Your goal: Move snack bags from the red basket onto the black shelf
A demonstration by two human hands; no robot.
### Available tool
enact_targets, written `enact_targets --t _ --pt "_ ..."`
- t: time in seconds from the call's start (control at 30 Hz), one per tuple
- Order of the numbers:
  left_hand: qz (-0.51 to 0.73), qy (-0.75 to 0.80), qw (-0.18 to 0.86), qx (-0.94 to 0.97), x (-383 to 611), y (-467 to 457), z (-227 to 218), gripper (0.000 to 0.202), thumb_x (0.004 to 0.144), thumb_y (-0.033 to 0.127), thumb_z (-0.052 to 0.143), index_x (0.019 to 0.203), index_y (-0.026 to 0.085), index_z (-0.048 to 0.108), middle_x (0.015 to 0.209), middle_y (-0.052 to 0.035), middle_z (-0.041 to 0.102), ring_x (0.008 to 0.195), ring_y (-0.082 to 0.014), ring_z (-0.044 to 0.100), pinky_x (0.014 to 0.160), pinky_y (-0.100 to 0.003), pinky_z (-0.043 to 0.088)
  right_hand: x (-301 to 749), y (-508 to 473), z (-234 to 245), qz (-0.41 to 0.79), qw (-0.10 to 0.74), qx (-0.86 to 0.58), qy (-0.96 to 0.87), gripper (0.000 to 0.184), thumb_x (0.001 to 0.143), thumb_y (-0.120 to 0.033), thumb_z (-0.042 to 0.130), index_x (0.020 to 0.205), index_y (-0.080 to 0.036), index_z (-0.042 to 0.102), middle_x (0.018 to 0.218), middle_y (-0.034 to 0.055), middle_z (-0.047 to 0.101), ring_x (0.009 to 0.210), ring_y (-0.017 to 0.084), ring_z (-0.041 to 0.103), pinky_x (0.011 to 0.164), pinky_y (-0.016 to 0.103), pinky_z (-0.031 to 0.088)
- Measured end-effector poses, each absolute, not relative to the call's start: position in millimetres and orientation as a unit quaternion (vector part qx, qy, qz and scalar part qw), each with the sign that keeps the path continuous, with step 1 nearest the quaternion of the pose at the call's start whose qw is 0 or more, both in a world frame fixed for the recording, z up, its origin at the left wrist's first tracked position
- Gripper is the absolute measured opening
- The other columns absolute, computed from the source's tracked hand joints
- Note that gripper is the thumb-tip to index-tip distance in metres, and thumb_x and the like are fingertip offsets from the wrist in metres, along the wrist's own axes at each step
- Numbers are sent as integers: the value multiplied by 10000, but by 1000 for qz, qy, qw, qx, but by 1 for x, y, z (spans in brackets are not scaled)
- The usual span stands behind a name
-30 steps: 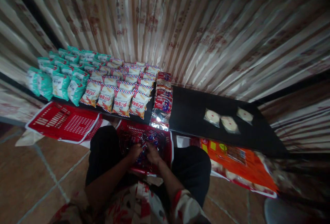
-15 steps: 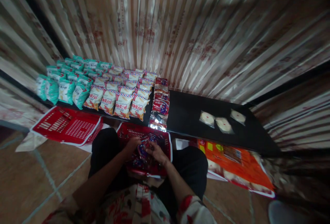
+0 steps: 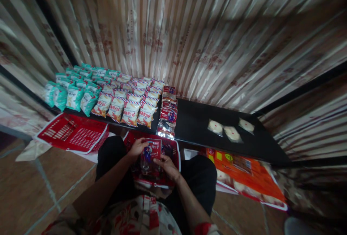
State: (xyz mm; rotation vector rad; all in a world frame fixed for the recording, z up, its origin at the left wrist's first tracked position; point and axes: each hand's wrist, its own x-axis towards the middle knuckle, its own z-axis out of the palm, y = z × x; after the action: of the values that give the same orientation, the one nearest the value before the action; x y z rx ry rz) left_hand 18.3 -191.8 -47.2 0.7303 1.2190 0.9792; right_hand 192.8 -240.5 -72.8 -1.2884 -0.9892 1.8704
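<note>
A red and purple snack packet (image 3: 151, 152) is held flat over the red basket between my knees. My left hand (image 3: 138, 147) is closed on its upper left edge. On the lower right side, my right hand (image 3: 166, 164) grips it between thumb and fingers. Beneath the packet, the red basket (image 3: 178, 155) holds more dark, shiny packets, partly hidden by my hands. Similar red packets (image 3: 168, 114) lie overlapping in one column on the black shelf (image 3: 192, 119), straight ahead.
Rows of white chip bags (image 3: 131, 112) and teal bags (image 3: 73, 97) stand on the shelf's left. Several round, pale, clear-wrapped items (image 3: 232, 134) lie on its right. Another red basket (image 3: 78, 134) is on the left floor; an orange package (image 3: 246, 170) is low right. A striped curtain (image 3: 162, 29) hangs behind.
The packet has come up out of the basket's contents and now lies flat, its printed face showing. Both hands have stayed on it, and the view has shifted slightly.
</note>
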Motion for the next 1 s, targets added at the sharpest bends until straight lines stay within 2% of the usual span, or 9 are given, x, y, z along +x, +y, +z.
enact_targets --t 0.17,0.37,0.63,0.87,1.0 --pt "468 512 656 296 27 -188 -28 323 566 334 715 809 140 628 732 -26 676 672 -152 610 678 -276 459 190 -248 -58 694 356 -493 -386 390 564 -472 784 798 -178 680 590 -41 622 510 94 520 571 242 437" --pt "509 487 663 253 38 -182 -15 326 545 314 738 800 144 627 684 -8 666 606 -139 599 629 -270 469 189 -254 -49 683 404 -478 -376 406 599 -476 762 866 -189 657 771 1 680 698 159 622 730 315 497" --pt "514 507 646 246 50 -169 2 265 586 270 705 796 134 618 621 4 643 550 -127 586 572 -253 465 190 -256 -36 656 432 -491 -377 476 650 -483 727 1014 -188 644 829 23 697 767 194 647 784 358 497" --pt "507 519 626 285 63 -163 -1 254 642 259 680 857 147 606 685 -1 656 579 -122 592 589 -245 476 192 -256 -19 654 473 -483 -339 483 633 -487 744 1004 -193 651 793 20 699 730 200 655 720 347 514" --pt "511 530 589 333 74 -162 -9 321 665 276 690 948 161 591 804 -29 681 709 -153 631 687 -269 492 194 -252 -4 646 492 -490 -317 488 601 -479 767 983 -196 658 759 17 702 662 199 656 680 354 524"
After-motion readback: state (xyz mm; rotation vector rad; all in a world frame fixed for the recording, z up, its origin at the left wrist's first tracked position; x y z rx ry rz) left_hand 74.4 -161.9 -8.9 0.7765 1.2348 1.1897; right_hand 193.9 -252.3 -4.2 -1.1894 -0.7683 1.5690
